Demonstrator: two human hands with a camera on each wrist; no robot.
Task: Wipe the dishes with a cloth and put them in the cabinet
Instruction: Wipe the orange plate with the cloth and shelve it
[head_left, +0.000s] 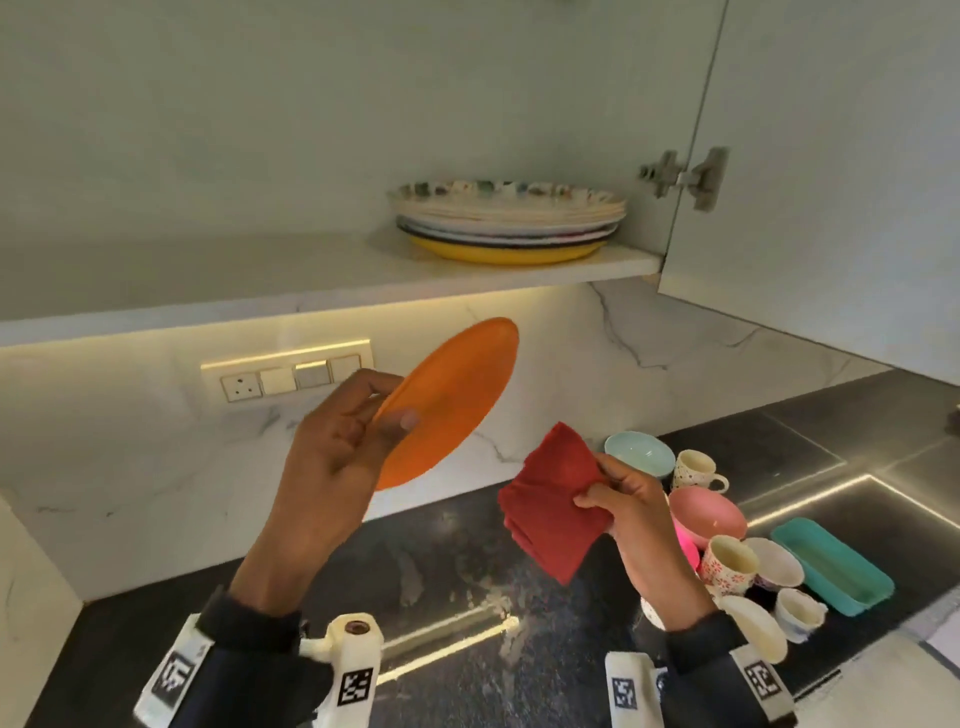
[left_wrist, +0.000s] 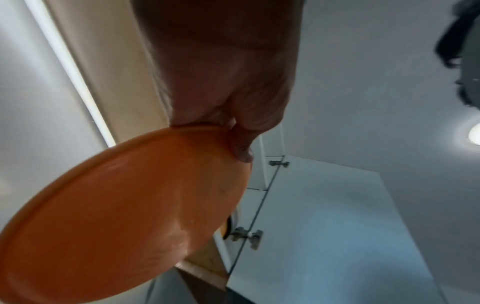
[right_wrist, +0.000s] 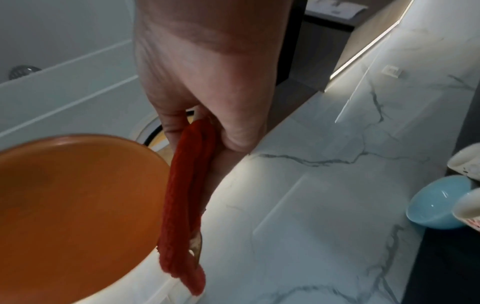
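Head view: orange plate tilted, rim up-right

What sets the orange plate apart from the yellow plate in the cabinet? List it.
The orange plate is tilted in the air, gripped by the left hand; the yellow plate lies flat on the cabinet shelf. The orange plate carries nothing; the yellow plate bears a stack. Both are plain, round plates.

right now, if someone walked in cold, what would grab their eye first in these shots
The orange plate, held tilted in the air by the left hand in front of the marble wall, stands out most. Just right of it the right hand pinches a folded red cloth, apart from the plate. Above, a stack of plates sits on the open cabinet's shelf, and bowls and cups crowd the dark counter at right.
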